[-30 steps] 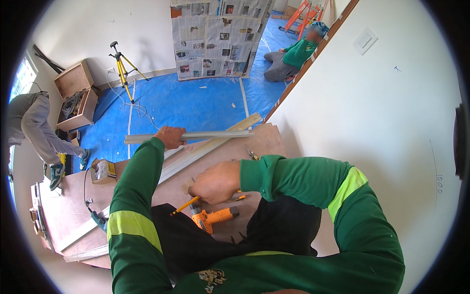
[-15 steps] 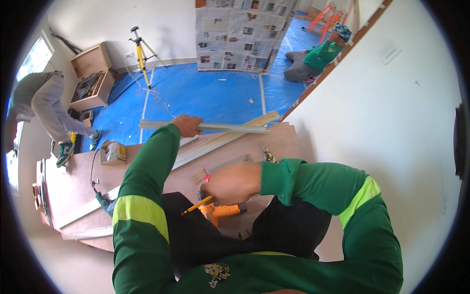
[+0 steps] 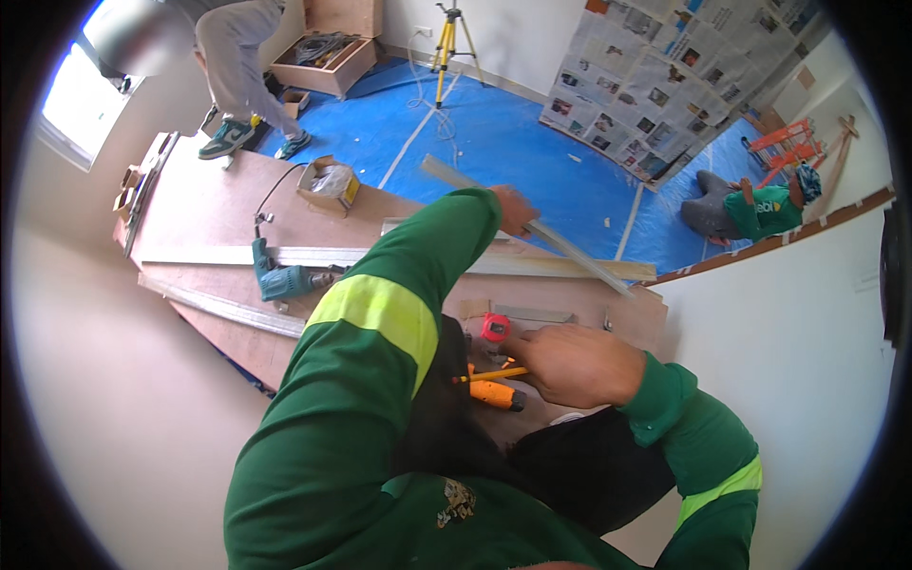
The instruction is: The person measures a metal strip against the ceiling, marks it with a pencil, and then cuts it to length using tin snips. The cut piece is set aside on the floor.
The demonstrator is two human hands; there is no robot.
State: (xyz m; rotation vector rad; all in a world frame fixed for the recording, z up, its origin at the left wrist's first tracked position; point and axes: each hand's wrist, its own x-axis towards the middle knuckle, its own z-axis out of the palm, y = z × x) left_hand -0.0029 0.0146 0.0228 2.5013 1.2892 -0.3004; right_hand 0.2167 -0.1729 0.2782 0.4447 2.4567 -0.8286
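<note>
My left hand [image 3: 514, 210] is closed around a long, thin metal channel [image 3: 579, 255], which slants from upper left to lower right above the wooden board. In my closed right hand [image 3: 584, 363] is a yellow pencil [image 3: 494, 375], its dark red end pointing left. Just beyond those fingers is a red tape measure [image 3: 495, 328]; whether they touch it I cannot tell. Below the pencil lies an orange power tool [image 3: 496, 393], partly hidden by the hand and my leg. A flat grey metal strip [image 3: 534, 314] rests on the board near the tape measure.
On the wooden board [image 3: 204, 204] lie more metal channels [image 3: 214, 255], a teal corded drill [image 3: 282, 280] and an open box [image 3: 329, 183]. Far left, one person [image 3: 242, 71] stands; another [image 3: 760, 209] kneels far right. A yellow tripod [image 3: 444, 57] stands on blue sheeting [image 3: 532, 161].
My view has turned left, so the scene sits further right. The held channel now slopes down to the right. My right hand has shifted, and the red tape measure shows more fully.
</note>
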